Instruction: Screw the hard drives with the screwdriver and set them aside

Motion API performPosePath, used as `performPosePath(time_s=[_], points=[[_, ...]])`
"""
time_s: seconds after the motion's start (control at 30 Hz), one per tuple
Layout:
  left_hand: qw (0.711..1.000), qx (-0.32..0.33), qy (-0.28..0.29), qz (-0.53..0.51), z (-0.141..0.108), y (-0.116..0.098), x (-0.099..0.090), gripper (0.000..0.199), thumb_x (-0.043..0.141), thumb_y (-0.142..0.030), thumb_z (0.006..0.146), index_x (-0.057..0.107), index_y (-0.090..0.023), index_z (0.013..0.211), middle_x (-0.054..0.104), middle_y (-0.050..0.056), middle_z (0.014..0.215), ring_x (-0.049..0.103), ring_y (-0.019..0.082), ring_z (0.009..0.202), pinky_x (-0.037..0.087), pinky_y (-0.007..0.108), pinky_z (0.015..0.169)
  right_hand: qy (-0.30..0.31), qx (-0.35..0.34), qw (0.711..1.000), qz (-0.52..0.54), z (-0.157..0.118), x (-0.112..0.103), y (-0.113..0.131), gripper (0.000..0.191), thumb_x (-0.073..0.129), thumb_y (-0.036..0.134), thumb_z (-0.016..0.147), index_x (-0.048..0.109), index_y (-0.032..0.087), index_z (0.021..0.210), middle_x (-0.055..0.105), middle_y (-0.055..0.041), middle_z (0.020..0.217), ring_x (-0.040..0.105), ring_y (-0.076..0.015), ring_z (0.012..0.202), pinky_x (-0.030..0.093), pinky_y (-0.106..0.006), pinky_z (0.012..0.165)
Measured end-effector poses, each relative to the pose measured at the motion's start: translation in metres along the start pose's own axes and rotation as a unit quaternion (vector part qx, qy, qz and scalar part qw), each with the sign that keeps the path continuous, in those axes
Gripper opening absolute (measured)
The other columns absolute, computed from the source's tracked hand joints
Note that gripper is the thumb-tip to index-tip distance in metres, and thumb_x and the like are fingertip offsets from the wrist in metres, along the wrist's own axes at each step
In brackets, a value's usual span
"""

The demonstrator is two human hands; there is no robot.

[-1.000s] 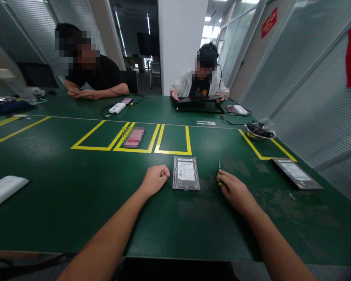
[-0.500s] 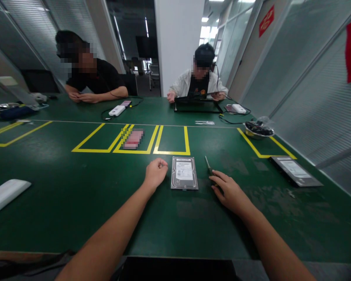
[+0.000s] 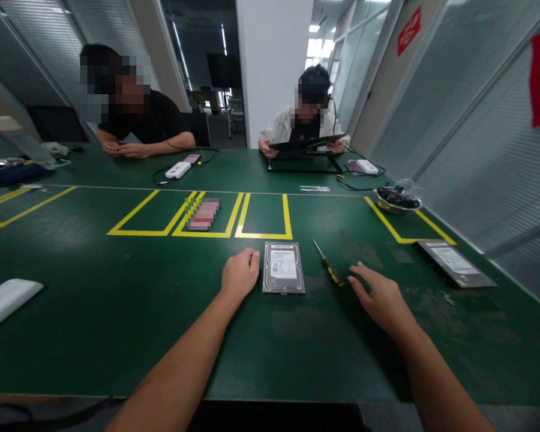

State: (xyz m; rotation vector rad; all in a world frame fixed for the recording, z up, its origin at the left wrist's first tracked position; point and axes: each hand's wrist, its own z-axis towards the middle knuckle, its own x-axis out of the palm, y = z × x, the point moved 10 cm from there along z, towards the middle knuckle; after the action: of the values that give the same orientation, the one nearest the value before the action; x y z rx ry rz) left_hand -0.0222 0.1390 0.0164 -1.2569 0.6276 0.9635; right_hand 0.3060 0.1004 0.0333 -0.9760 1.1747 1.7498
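A silver hard drive (image 3: 283,267) with a white label lies flat on the green table (image 3: 162,336). Just left of the drive is my left hand (image 3: 242,273), its fingers curled together; whatever they may hold is hidden. On the right of the drive lies a screwdriver (image 3: 328,266) with a yellow and black handle, its shaft pointing away from me. My right hand (image 3: 378,294) is close to the handle, thumb and fingers apart, holding nothing and not touching the screwdriver.
Another drive (image 3: 453,264) lies at the right, near a metal bowl (image 3: 396,207) of dark parts. Yellow tape frames (image 3: 263,235) and a pink phone (image 3: 204,214) are ahead. A white object (image 3: 9,303) lies left. Two people sit opposite, one holding a dark panel (image 3: 306,144).
My right hand has let go of the screwdriver and moved right, with its fingers spread. My left hand has shifted slightly toward me. The person opposite has raised a dark panel.
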Motion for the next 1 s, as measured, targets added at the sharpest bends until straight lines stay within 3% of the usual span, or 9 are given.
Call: performPosePath(time_s=[0.07,0.2,0.3,0.47,0.63,0.8,1.0], points=[[0.999,-0.012,0.015,0.033,-0.001,0.003,0.001,0.038,0.039,-0.045,0.093,0.064,-0.022,0.076,0.066,0.004,0.070,0.060,0.020,0.068,0.026,0.028,0.057,0.007,0.084,0.996,-0.037,-0.004,-0.012,-0.030,0.036,0.050,0.039,0.087,0.066,0.018,0.113,0.068,-0.0129,0.119,0.062,-0.0313,0.115,0.049,-0.045,0.100],[0.998,-0.028,0.037,0.041,0.001,0.006,0.005,0.042,0.040,-0.049,0.091,0.060,-0.022,0.066,0.064,0.002,0.065,0.057,0.019,0.063,0.023,0.028,0.054,-0.014,0.161,0.984,-0.071,-0.016,-0.044,-0.082,0.045,0.049,0.042,0.084,0.064,0.012,0.114,0.069,-0.0151,0.112,0.065,-0.0319,0.105,0.050,-0.045,0.095],[0.998,-0.038,0.039,0.038,0.002,0.008,0.006,0.043,0.040,-0.050,0.090,0.058,-0.022,0.064,0.062,0.002,0.063,0.055,0.019,0.062,0.022,0.027,0.053,0.001,0.271,0.947,-0.175,-0.036,-0.062,-0.134,0.047,0.049,0.043,0.084,0.064,0.011,0.115,0.068,-0.0163,0.111,0.063,-0.0323,0.105,0.049,-0.042,0.093],[0.998,-0.045,0.036,0.039,0.003,0.009,0.006,0.043,0.039,-0.051,0.090,0.058,-0.022,0.064,0.063,0.002,0.064,0.056,0.019,0.063,0.022,0.027,0.053,0.040,0.377,0.886,-0.266,-0.067,-0.074,-0.189,0.062,0.034,0.053,0.089,0.058,0.008,0.124,0.060,-0.0236,0.119,0.060,-0.0381,0.107,0.051,-0.044,0.086],[0.997,-0.036,0.042,0.048,0.003,0.006,0.008,0.043,0.041,-0.051,0.090,0.059,-0.022,0.064,0.065,0.003,0.066,0.058,0.020,0.064,0.022,0.027,0.053,0.049,0.360,0.892,-0.268,-0.069,-0.068,-0.195,0.059,0.031,0.049,0.090,0.063,0.007,0.118,0.063,-0.0251,0.114,0.062,-0.0380,0.103,0.051,-0.044,0.083],[0.997,-0.018,0.043,0.055,0.002,0.004,0.009,0.042,0.042,-0.050,0.091,0.061,-0.023,0.064,0.066,0.003,0.066,0.059,0.021,0.065,0.023,0.027,0.053,0.008,0.344,0.899,-0.269,-0.066,-0.070,-0.190,0.051,0.035,0.044,0.088,0.064,0.014,0.118,0.065,-0.0249,0.111,0.065,-0.0389,0.093,0.051,-0.047,0.070],[0.997,-0.011,0.044,0.063,0.002,0.002,0.009,0.041,0.043,-0.049,0.090,0.063,-0.023,0.066,0.068,0.003,0.068,0.060,0.021,0.066,0.024,0.027,0.053,0.000,0.314,0.907,-0.280,-0.061,-0.069,-0.184,0.043,0.036,0.039,0.088,0.070,0.016,0.103,0.067,-0.0242,0.102,0.066,-0.0373,0.085,0.048,-0.044,0.061]])
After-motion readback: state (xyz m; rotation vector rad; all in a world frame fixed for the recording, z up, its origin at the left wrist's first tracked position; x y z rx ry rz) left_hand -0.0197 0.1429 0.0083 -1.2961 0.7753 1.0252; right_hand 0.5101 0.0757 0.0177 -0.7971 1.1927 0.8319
